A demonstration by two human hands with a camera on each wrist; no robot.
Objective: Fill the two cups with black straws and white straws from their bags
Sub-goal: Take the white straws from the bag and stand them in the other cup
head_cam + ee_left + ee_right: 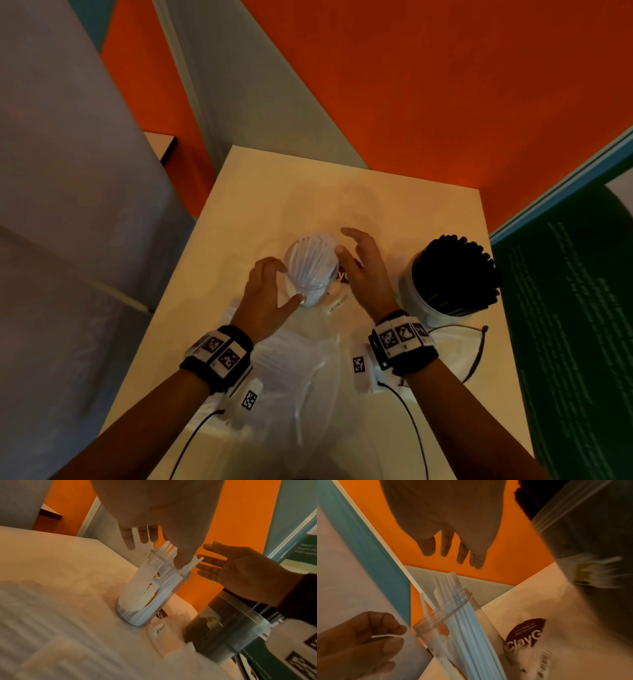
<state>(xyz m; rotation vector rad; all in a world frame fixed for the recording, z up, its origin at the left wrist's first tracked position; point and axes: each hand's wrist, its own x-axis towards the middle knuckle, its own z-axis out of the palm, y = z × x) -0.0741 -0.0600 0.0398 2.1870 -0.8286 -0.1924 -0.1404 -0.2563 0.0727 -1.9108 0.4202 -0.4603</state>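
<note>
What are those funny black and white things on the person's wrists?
Bare arms, no sleeves. The left hand and right hand each wear a black wristband with white square-patterned marker tags, a small white tagged box beneath, and a thin black cable trailing back.

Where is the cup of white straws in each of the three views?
Head: white-straw cup at table centre, between both hands.
Left wrist: centre of the picture, below the fingers.
Right wrist: lower centre, tilted.
Shared landmark: the black-straw cup, at the right edge in every view.
</note>
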